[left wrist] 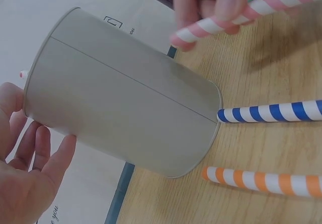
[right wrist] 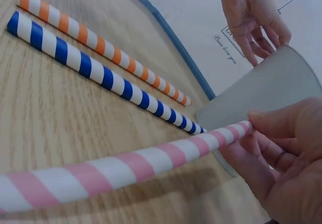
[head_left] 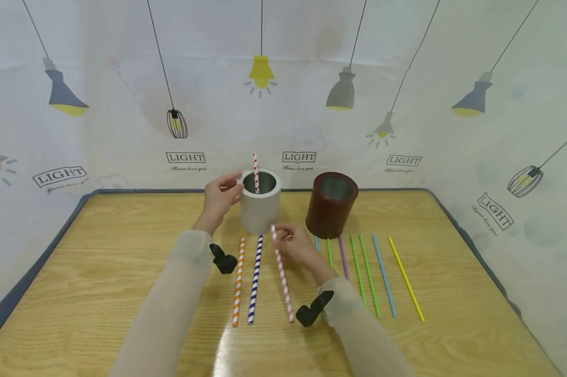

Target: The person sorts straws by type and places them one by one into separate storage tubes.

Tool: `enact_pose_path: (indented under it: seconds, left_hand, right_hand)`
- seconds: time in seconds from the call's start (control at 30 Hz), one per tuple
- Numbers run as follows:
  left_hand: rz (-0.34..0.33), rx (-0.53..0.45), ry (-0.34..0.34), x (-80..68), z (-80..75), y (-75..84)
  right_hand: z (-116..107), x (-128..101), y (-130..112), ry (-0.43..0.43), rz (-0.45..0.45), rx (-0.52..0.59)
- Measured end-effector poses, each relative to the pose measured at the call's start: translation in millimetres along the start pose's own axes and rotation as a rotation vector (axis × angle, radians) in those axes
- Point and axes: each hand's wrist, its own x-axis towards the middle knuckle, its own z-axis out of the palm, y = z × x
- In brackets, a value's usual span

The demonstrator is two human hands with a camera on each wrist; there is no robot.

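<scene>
My right hand (head_left: 295, 243) pinches the far end of a pink-and-white striped straw (right wrist: 136, 166) between thumb and fingers. That end is raised near the white can's base, and the straw slopes down toward the table's front. My left hand (head_left: 219, 199) touches the left side of the white can (left wrist: 121, 93) at its rim with extended fingers. Out of the can's opening stands a white straw with red dots (head_left: 255, 170). Just in front of the can, a blue-and-white striped straw (right wrist: 105, 75) and an orange-and-white striped straw (right wrist: 100, 45) lie side by side.
A dark red can (head_left: 330, 209) stands upright to the right of the white one. Several thin plain straws, among them a yellow straw (head_left: 407, 280) and a purple straw (head_left: 344, 256), lie on the wooden table (head_left: 90, 283). A printed sheet (head_left: 293, 120) rises behind the table.
</scene>
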Motion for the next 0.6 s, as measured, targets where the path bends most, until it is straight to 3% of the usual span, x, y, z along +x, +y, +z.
enact_pose_path:
  seconds: [0.6]
  left_hand:
    - [0.000,-0.011,-0.006,-2.9,-0.3,3.0]
  right_hand:
    - [-13.6,-4.5,-49.7,-0.008,-0.167,0.138]
